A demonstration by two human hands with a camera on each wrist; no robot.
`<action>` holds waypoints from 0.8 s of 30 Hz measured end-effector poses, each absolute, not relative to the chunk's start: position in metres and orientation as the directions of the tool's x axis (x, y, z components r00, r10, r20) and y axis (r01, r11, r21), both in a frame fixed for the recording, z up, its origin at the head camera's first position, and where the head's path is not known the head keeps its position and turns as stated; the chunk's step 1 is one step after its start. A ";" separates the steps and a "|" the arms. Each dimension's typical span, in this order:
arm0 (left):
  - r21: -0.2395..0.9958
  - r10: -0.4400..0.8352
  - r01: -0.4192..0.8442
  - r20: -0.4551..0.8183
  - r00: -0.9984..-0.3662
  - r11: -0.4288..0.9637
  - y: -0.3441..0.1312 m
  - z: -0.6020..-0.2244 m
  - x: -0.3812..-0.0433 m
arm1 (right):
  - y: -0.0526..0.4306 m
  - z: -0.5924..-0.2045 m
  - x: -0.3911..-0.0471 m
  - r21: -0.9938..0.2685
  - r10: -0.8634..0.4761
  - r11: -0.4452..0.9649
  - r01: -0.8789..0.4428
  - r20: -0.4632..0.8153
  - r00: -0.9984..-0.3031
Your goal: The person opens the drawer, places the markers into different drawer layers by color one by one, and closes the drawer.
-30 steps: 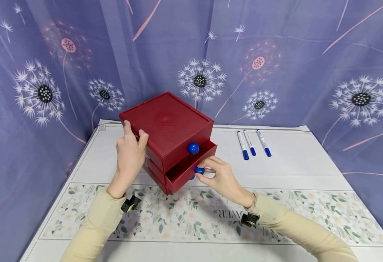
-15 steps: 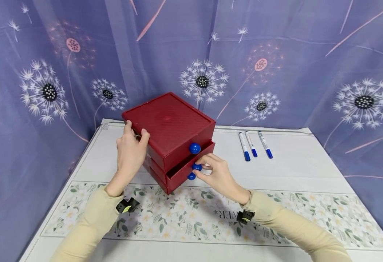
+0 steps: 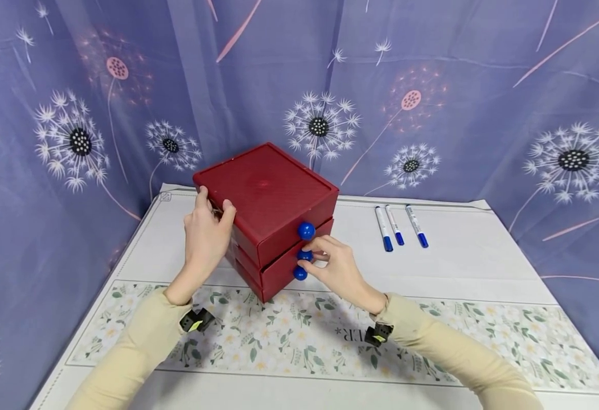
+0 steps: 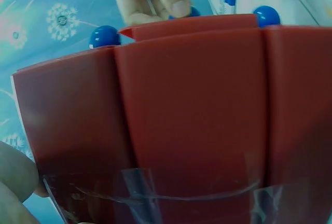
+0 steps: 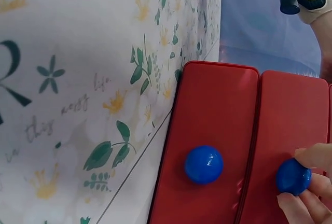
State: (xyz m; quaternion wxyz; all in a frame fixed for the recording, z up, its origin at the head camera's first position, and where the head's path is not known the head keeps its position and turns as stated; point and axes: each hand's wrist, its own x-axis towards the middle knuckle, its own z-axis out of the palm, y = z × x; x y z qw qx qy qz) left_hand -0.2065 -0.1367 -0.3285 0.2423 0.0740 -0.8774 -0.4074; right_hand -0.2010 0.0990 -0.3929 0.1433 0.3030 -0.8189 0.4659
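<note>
A dark red three-drawer cabinet [image 3: 266,193] stands turned at an angle on the table, each drawer with a round blue knob. My left hand [image 3: 204,239] holds its left side near the top edge; some of those fingers are hidden. My right hand [image 3: 341,274] pinches the middle knob [image 5: 293,177] between thumb and fingers. The middle drawer [image 4: 194,27] juts out only slightly from the front in the left wrist view. The top knob [image 3: 306,230] and bottom knob [image 5: 204,165] are untouched. What lies inside the drawers is hidden.
Three white markers with blue caps, the nearest one [image 3: 384,229] included, lie on the white table cover [image 3: 458,256] right of the cabinet. A floral printed band [image 3: 258,341] crosses the front. A purple dandelion-print curtain [image 3: 248,74] hangs behind.
The middle drawer has slid inward from well open to almost flush, my right hand moving with its knob. My left hand has kept its hold on the cabinet's side.
</note>
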 end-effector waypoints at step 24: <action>0.722 -0.302 0.116 0.422 -0.855 0.682 -0.136 -0.333 -0.207 | 0.099 -0.409 -0.217 -0.625 -0.370 0.430 -0.651 0.536 -0.759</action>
